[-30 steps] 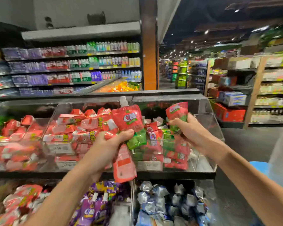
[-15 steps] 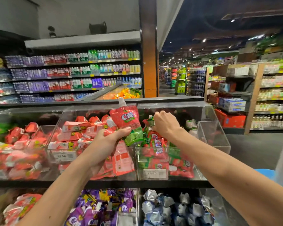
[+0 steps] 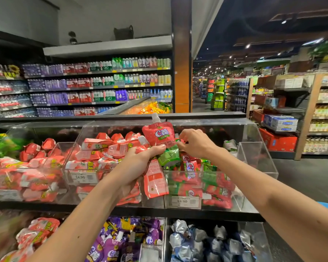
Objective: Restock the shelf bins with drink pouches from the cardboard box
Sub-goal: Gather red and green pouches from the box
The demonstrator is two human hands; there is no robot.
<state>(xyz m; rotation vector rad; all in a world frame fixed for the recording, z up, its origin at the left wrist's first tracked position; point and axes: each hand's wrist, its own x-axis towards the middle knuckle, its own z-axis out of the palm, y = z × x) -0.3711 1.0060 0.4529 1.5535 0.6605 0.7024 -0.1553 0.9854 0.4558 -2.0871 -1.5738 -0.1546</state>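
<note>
My left hand [image 3: 138,159] grips a bunch of red-and-green drink pouches [image 3: 158,135]; one stands upright with its white cap up, another hangs below the hand. My right hand [image 3: 194,142] is right beside that bunch, its fingers pinching a pouch at the green bottom edge of the upright one. Both hands hover over the clear acrylic shelf bin [image 3: 257,157] on the right, which holds several of the same red-and-green pouches [image 3: 191,167]. The cardboard box is out of view.
The neighbouring clear bins [image 3: 78,148] to the left hold red pouches. Below, lower bins hold purple pouches [image 3: 121,241] and silver ones [image 3: 203,241]. Price tags reading 14.90 sit on the bin fronts. An aisle and stocked shelves lie to the right.
My right hand, which held a pouch over the right bin a second ago, put it into the bin and moved left to the bunch in my left hand.
</note>
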